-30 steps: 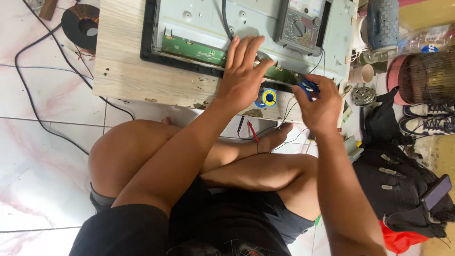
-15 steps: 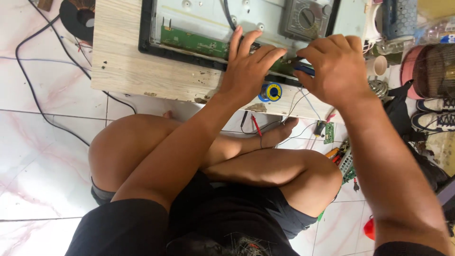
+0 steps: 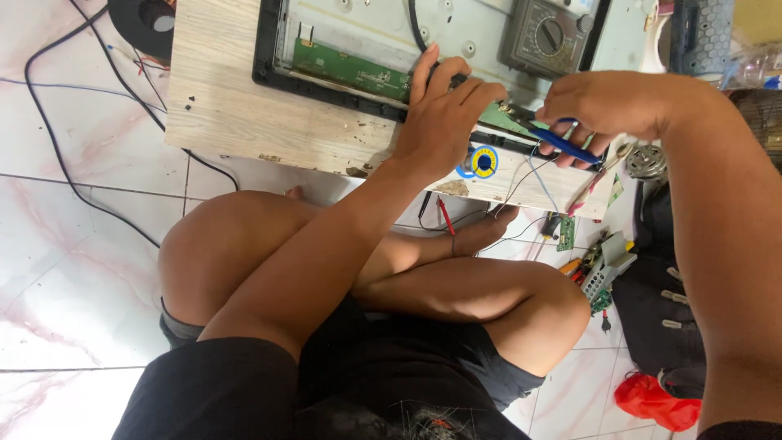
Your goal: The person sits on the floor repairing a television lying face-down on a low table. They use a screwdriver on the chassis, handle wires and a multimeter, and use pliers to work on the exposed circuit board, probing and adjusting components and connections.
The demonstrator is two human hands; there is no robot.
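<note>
Left hand (image 3: pixel 444 114) lies flat, fingers spread, on the panel's (image 3: pixel 366 33) near edge over the green board (image 3: pixel 350 69). Right hand (image 3: pixel 607 102) is clamped on a blue-handled tool (image 3: pixel 562 143), tip at that edge. Solder spool (image 3: pixel 483 160) sits at the worktop (image 3: pixel 220 98) rim.

Both hands (image 3: pixel 446 114) (image 3: pixel 607 104) forward, fingers curled

Body only: black shorts (image 3: pixel 423 367) w/ hem ending above the knees, legs bare below. Black top, short sleeves: left sleeve (image 3: pixel 220 391) bottom-left of frame, right sleeve (image 3: pixel 741 429) just a sliver at bottom-right edge. Small faint print on the dark fabric (image 3: pixel 423 424) at bottom centre, too blurred to make out. Both arms bare to the hands, no gloves, no watch or rings visible. Barefoot.
</note>
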